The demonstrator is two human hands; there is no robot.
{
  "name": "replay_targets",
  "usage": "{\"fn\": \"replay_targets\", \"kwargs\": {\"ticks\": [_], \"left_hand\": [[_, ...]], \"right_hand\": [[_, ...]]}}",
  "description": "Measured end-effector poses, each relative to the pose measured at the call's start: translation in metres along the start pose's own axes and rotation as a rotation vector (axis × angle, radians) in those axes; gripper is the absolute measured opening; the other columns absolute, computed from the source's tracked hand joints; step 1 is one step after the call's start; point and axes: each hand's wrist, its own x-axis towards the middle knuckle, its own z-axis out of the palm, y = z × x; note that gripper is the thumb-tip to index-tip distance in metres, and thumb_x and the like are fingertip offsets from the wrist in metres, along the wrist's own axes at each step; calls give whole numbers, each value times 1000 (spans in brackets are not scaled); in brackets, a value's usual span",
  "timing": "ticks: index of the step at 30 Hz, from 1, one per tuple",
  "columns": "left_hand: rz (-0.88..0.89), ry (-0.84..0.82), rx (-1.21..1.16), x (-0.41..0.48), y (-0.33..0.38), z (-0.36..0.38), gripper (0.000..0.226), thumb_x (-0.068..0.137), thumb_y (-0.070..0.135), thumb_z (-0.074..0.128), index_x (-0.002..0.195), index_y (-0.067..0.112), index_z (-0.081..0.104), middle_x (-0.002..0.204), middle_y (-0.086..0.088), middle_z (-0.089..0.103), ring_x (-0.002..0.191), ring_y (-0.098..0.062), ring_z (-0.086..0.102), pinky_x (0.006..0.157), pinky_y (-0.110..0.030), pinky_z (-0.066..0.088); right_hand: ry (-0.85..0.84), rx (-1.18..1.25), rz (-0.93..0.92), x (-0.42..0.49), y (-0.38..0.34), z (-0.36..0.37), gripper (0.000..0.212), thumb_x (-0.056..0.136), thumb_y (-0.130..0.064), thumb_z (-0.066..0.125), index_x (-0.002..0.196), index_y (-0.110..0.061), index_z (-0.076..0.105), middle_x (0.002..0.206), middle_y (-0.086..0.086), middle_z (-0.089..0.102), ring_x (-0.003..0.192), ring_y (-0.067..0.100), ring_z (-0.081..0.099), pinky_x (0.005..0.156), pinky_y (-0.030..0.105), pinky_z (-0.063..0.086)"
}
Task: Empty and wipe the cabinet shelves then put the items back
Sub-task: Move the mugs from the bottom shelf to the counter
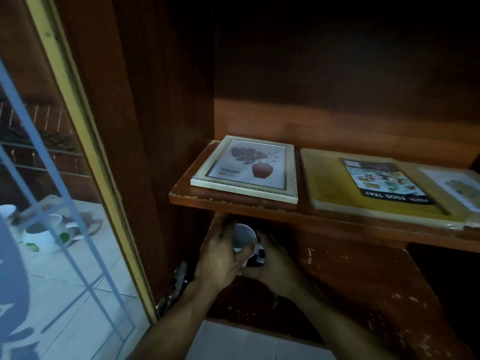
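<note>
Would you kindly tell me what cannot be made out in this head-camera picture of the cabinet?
Head view:
Lower part of the cup: covered by the left hand and right hand.
Back of the lower shelf: hidden by the upper shelf and darkness.
Pale sheet beside the food tray: cut off by the right edge.
Mugs beyond the glass door: blurred.

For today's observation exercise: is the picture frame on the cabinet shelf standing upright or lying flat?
Lying flat: the picture frame rests face up on the shelf, its plant print facing the camera.
</note>
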Motion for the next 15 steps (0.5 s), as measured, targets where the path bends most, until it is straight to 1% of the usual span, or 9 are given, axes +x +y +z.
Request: {"fn": "replay_targets", "kwargs": {"ticks": [2,4,5,8,10,13,15], "left_hand": [[18,6,-3,-3,6,-4,83,75,73,43,142,23,44,139,-4,50,123,-21,52,96,-35,49],[24,3,-5,-6,12,-8,86,73,75,43,141,22,45,138,-5,52,124,-22,52,97,-35,48],[30,9,-6,-8,15,-11,85,73,74,44,140,21,46,137,-4,54,123,-21,53,97,-34,48],[51,41,0,-13,21,-18,81,74,73,46,137,22,50,133,-2,57,120,-20,55,94,-31,48],[59,50,-3,-18,24,-22,81,73,74,45,135,23,52,131,-1,57,118,-18,55,92,-30,48],[67,46,-21,-27,29,-29,81,72,74,44,135,24,52,131,1,57,118,-16,55,92,-27,47],[72,34,-21,-33,31,-33,80,74,73,45,137,25,50,132,3,55,118,-15,53,92,-26,46]], "right_hand": [[21,14,-5,-6,-5,-4,97,59,-44,88,143,-26,42,129,-11,50,115,5,54,90,24,54],[30,34,0,-12,-12,-7,88,62,-34,91,138,-24,47,125,-11,52,110,2,56,85,14,51],[34,49,6,-15,-15,-8,85,63,-28,91,136,-21,49,125,-11,53,108,0,57,83,12,51],[51,111,9,-23,-25,-11,86,61,-21,93,136,-17,51,128,-8,56,107,-7,57,81,15,53],[62,134,4,-29,-31,-11,85,62,-20,92,137,-17,51,129,-8,56,108,-7,57,81,15,53],[77,138,-23,-43,-41,-11,82,65,-21,91,135,-26,51,128,-13,54,111,-5,56,83,17,54],[82,135,-22,-52,-48,-11,78,66,-20,91,131,-34,51,125,-16,53,109,-5,57,83,19,55]]}}
